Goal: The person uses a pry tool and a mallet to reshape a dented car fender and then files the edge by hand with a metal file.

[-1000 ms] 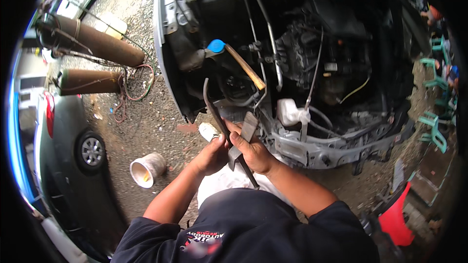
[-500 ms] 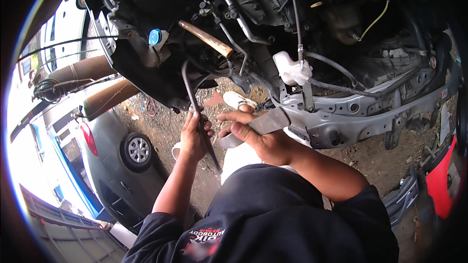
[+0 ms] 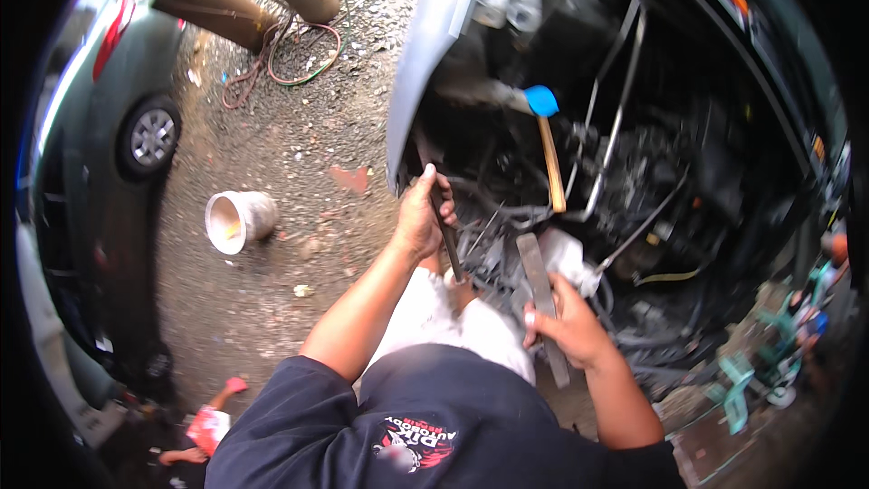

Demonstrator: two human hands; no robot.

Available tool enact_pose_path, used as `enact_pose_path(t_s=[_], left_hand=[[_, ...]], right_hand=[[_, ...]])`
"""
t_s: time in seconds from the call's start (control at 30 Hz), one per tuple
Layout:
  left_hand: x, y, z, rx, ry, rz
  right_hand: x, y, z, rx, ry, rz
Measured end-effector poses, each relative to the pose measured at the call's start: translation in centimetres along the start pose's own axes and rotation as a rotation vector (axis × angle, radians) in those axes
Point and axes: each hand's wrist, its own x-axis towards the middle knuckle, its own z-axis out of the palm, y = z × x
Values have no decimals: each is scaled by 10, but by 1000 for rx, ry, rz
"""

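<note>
My left hand is wrapped round a dark metal pry bar, next to the front edge of the car's fender. In my right hand is a flat grey metal bar, its upper end pointing at the engine bay. A wooden handle lies among the parts of the bay, below a blue cap. Partly behind the flat bar sits a white plastic reservoir. The pry bar's upper end is hard to make out against the dark wheel well.
On the gravel at left stands a white bucket. Brown gas cylinders and coiled hoses lie farther off. A dark parked car lines the left side. Another person is at lower left; teal pieces lie at lower right.
My view has swung left, so the engine bay now appears to the right. My hands have moved apart, and the flat bar is now turned more upright in my right hand.
</note>
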Motion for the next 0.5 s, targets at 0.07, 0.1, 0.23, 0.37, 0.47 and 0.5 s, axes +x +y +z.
enact_pose_path(t_s=[0.07, 0.1, 0.23, 0.37, 0.47, 0.5], left_hand=[[19, 3, 6, -100, -52, -14], [28, 1, 8, -173, -61, -8], [51, -9, 26, -313, -153, -31], [71, -15, 36, -266, -86, -20], [89, -22, 26, -152, 19, 121], [97, -26, 18, -93, 96, 235]], right_hand=[[-10, -26, 8, -132, 40, 76], [-14, -45, 14, -128, 26, 128], [-32, -87, 36, -659, 78, 419], [-23, -170, 77, -1110, 200, 477], [2, -234, 125, -1112, 123, 1], [20, -252, 141, -1131, 130, -37]])
